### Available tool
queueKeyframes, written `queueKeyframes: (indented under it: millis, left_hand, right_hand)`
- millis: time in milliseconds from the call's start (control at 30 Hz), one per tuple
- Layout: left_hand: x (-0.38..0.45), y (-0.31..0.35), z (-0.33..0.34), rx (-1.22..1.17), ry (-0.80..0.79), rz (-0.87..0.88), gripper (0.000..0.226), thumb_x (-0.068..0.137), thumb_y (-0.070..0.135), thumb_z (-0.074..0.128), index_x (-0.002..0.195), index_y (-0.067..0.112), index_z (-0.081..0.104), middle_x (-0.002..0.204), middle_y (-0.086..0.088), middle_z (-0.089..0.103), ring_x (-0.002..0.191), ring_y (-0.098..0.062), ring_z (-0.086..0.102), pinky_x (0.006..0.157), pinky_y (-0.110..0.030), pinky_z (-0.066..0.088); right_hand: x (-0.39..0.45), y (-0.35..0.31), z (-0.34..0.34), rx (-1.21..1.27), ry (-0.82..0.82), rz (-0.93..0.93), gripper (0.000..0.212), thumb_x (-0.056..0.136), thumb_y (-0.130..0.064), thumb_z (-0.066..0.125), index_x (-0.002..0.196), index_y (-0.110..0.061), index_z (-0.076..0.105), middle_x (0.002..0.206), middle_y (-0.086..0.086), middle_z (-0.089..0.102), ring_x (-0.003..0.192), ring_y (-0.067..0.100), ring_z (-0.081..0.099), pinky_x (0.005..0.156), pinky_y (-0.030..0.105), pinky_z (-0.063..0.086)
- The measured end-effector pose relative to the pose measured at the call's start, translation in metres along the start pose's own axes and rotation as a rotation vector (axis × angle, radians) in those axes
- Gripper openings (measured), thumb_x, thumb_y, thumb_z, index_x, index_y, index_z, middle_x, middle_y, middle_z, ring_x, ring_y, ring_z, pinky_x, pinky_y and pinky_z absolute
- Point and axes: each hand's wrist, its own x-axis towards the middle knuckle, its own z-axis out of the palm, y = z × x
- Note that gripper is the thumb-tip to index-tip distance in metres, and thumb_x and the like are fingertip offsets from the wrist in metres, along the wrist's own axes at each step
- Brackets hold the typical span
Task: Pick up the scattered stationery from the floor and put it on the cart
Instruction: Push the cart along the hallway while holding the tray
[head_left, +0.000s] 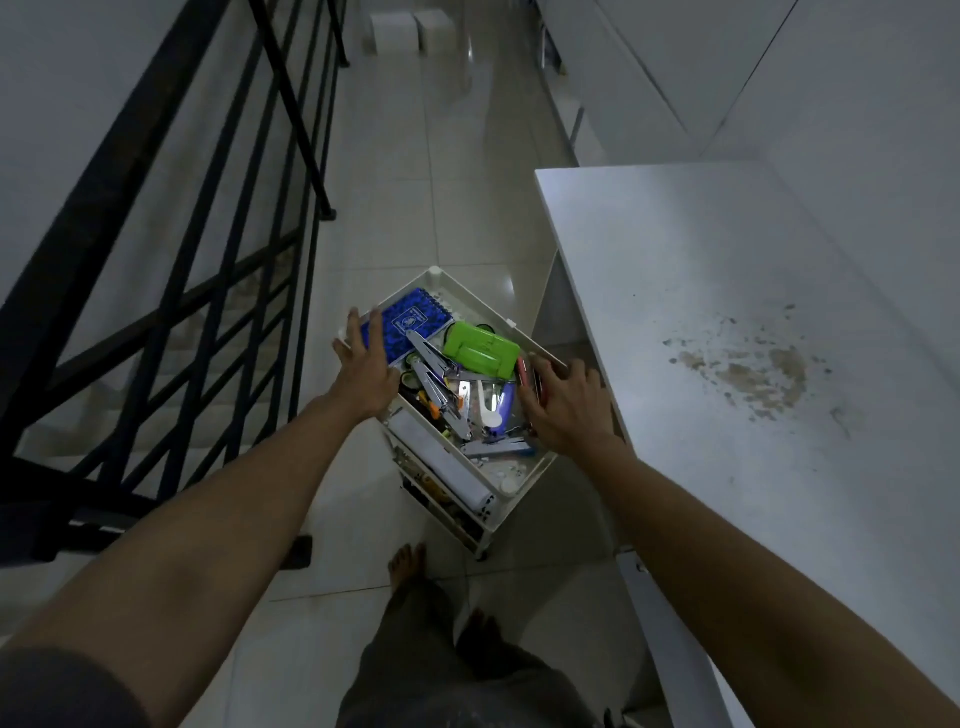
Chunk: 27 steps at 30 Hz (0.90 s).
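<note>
A white cart (474, 298) stands on the tiled floor in front of me. Its top tray holds a blue spiral notebook (415, 322), a green hole punch (480, 348), metal staplers (441, 387) and several smaller items. My left hand (363, 369) rests with straight fingers on the tray's left rim, touching the notebook's edge. My right hand (566, 410) is at the tray's right rim, fingers curled round what look like a red pen and a dark pen (523, 371). The cart's lower shelves are mostly hidden.
A white table (727, 312) with a stained top stands close on the right of the cart. A black stair railing (218, 218) runs along the left, with steps going down behind it. My bare feet (408, 564) are just behind the cart. White boxes (405, 31) sit far down the hallway.
</note>
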Motion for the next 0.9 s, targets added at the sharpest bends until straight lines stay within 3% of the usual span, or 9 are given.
queueKeyframes:
  millis: [67,167,267,467,633,800,900]
  left_hand:
    - [-0.009,0.011,0.005,-0.069,0.114,-0.081,0.094,0.088,-0.002,0.052,0.152,0.021,-0.013,0.156,-0.012,-0.027,0.142,-0.048,-0.011,0.114,-0.052,0.019]
    - [-0.038,0.030,0.025,-0.217,0.375,-0.171,0.088,0.087,0.006,0.056,0.152,0.008,-0.003,0.157,-0.019,-0.011,0.136,-0.042,0.030,0.099,-0.043,0.044]
    - [-0.070,0.050,0.056,-0.417,0.449,-0.363,0.076,0.093,0.018,0.051,0.150,0.001,0.004,0.153,-0.021,0.008,0.120,-0.044,0.045,0.093,-0.044,0.043]
    - [-0.102,0.067,0.082,-0.509,0.332,-0.474,0.065,0.098,0.016,0.039,0.152,0.007,0.004,0.153,-0.018,0.020,0.125,-0.042,0.043,0.102,-0.049,0.039]
    - [-0.103,0.050,0.071,-0.449,0.308,-0.387,0.062,0.099,0.014,0.037,0.153,0.007,0.006,0.153,-0.020,0.022,0.131,-0.039,0.038,0.103,-0.045,0.038]
    - [-0.094,0.028,0.055,-0.469,0.200,-0.257,0.059,0.099,0.011,0.037,0.153,0.011,0.012,0.146,-0.021,0.036,0.131,-0.035,0.042,0.107,-0.044,0.038]
    - [-0.088,0.017,0.044,-0.443,0.126,-0.219,0.061,0.100,0.013,0.037,0.154,0.014,0.009,0.149,-0.016,0.036,0.132,-0.031,0.042,0.108,-0.037,0.037]
  right_hand:
    - [-0.003,-0.001,0.006,-0.057,-0.019,0.009,0.059,0.090,-0.059,0.030,0.144,-0.036,0.026,0.126,0.013,0.047,0.104,0.034,0.047,0.084,0.042,0.044]
    - [-0.011,-0.008,0.006,0.062,0.101,0.112,0.054,0.091,-0.064,0.025,0.137,-0.038,0.037,0.109,0.016,0.051,0.096,0.035,0.052,0.077,0.042,0.045]
    - [-0.015,-0.017,0.006,0.098,0.130,0.145,0.051,0.091,-0.064,0.025,0.135,-0.042,0.038,0.105,0.017,0.052,0.095,0.036,0.052,0.077,0.044,0.045]
    - [-0.021,-0.023,0.008,0.060,0.068,0.153,0.055,0.090,-0.063,0.026,0.139,-0.038,0.031,0.114,0.018,0.048,0.102,0.037,0.049,0.082,0.047,0.043]
    - [-0.033,-0.037,0.008,0.089,0.063,0.205,0.058,0.091,-0.062,0.024,0.141,-0.035,0.031,0.116,0.018,0.046,0.106,0.037,0.047,0.085,0.049,0.042]
    - [-0.053,-0.054,0.013,0.145,0.081,0.328,0.057,0.091,-0.062,0.021,0.137,-0.032,0.036,0.117,0.017,0.046,0.109,0.036,0.045,0.088,0.051,0.040]
    - [-0.065,-0.066,0.017,0.176,0.085,0.383,0.060,0.088,-0.062,0.026,0.137,-0.030,0.036,0.119,0.016,0.045,0.110,0.035,0.046,0.087,0.050,0.040]
